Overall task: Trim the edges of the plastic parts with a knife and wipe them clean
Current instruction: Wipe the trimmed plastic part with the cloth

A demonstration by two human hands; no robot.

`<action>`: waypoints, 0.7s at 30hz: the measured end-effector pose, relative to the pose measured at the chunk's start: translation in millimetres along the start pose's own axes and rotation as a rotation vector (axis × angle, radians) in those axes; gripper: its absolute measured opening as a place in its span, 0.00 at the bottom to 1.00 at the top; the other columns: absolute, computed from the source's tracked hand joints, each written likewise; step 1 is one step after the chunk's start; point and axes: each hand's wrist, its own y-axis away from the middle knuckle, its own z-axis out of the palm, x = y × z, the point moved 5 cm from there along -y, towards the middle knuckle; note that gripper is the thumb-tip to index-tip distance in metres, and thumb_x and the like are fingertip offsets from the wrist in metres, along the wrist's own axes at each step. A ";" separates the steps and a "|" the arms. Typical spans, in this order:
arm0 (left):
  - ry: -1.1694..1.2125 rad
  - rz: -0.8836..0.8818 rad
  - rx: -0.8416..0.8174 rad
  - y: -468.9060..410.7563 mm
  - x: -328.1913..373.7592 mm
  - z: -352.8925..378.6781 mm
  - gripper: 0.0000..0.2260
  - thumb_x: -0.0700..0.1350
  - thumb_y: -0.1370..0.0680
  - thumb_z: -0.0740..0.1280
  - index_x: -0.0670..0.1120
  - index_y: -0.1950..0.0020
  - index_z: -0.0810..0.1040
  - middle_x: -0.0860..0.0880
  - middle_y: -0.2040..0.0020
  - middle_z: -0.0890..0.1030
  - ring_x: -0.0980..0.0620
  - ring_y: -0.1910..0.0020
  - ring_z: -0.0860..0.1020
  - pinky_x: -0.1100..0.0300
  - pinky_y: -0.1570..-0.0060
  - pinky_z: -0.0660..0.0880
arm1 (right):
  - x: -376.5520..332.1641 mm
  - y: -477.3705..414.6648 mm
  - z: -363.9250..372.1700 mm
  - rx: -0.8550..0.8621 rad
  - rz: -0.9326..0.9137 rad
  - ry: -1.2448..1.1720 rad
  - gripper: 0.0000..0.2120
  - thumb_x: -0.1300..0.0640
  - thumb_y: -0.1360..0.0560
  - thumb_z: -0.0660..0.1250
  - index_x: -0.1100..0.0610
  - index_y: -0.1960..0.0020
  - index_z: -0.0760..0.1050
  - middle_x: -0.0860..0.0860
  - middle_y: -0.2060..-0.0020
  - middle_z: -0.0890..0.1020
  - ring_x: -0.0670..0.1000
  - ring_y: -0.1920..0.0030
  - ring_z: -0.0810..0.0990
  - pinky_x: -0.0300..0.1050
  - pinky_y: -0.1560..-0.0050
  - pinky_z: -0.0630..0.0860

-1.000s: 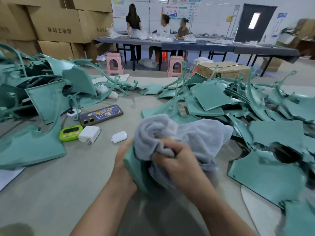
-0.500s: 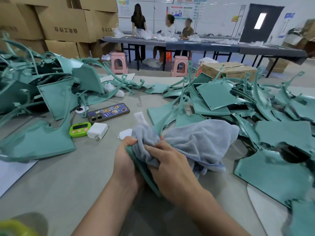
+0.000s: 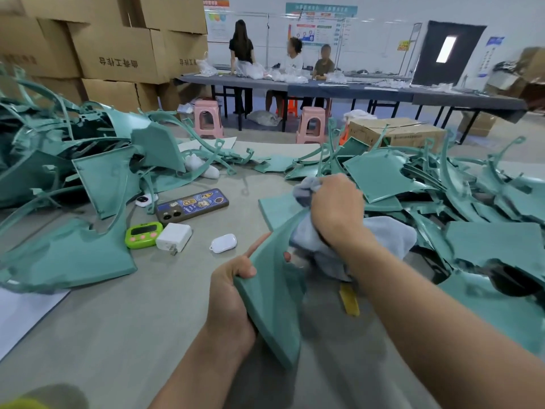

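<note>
My left hand grips the near edge of a teal plastic panel, held tilted above the grey table. My right hand clutches a bunched grey-blue cloth and presses it against the panel's far end. Part of the cloth hangs down behind my right forearm. A yellow-handled knife lies on the table under my right arm, partly hidden.
Teal plastic parts lie heaped at the left and at the right. A phone, a green timer, a white charger and a white earbud case lie on the table. Cardboard boxes, pink stools and people stand beyond.
My right hand has slid the cloth away from me along the panel to its far end. More of the panel shows near my left hand, and the knife has come into view.
</note>
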 end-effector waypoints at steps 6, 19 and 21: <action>0.105 0.074 0.062 -1.4 18.1 -13.7 0.28 0.45 0.36 0.58 0.43 0.39 0.83 0.37 0.43 0.79 0.37 0.52 0.81 0.39 0.53 0.80 | 50.7 -13.4 -23.2 -0.011 0.132 -0.003 0.08 0.62 0.23 0.65 0.60 0.53 0.82 0.61 0.54 0.83 0.62 0.54 0.78 0.50 0.56 0.74; -0.276 0.310 0.370 15.7 17.8 -12.2 0.20 0.57 0.17 0.59 0.47 0.35 0.82 0.48 0.41 0.84 0.54 0.44 0.84 0.59 0.45 0.80 | -48.8 184.3 19.8 -0.675 -0.042 -0.807 0.45 0.32 0.34 0.68 0.39 0.20 0.59 0.24 0.38 0.71 0.21 0.40 0.68 0.26 0.36 0.66; -0.267 0.268 0.263 13.9 10.9 -2.6 0.22 0.58 0.19 0.60 0.48 0.30 0.79 0.46 0.35 0.81 0.51 0.35 0.80 0.54 0.34 0.75 | -41.0 182.5 11.3 -0.643 -0.006 -0.880 0.43 0.38 0.35 0.72 0.40 0.22 0.64 0.30 0.36 0.76 0.29 0.36 0.73 0.35 0.32 0.71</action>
